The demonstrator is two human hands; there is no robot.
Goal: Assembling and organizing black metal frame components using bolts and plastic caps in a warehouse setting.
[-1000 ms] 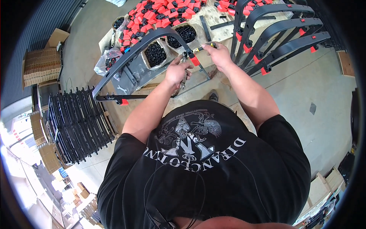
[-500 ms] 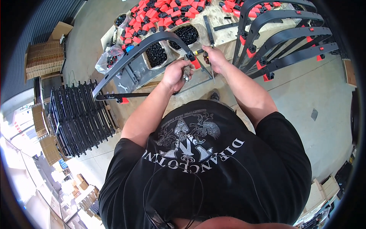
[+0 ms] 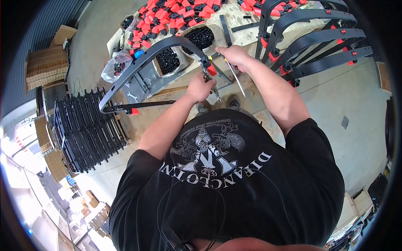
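A curved black metal frame (image 3: 142, 62) lies across the workbench (image 3: 247, 35), with a red cap (image 3: 211, 70) at its near end. My left hand (image 3: 200, 87) is closed around a small metal tool at that capped end. My right hand (image 3: 234, 55), just to the right, holds a thin silver rod-like tool (image 3: 238, 79) that points down toward me. The two hands are close together over the bench's front edge.
A pile of red and black plastic caps (image 3: 176, 10) and tubs of black screws (image 3: 201, 37) cover the bench. Finished black arcs with red caps (image 3: 318, 42) are stacked to the right. On the left floor are stacked black frames (image 3: 83, 129), cardboard boxes (image 3: 46, 67) and a plastic bag (image 3: 115, 69).
My left hand has slid slightly toward the capped end of the frame. My right hand has drawn nearer to it, and the thin tool now angles down toward me.
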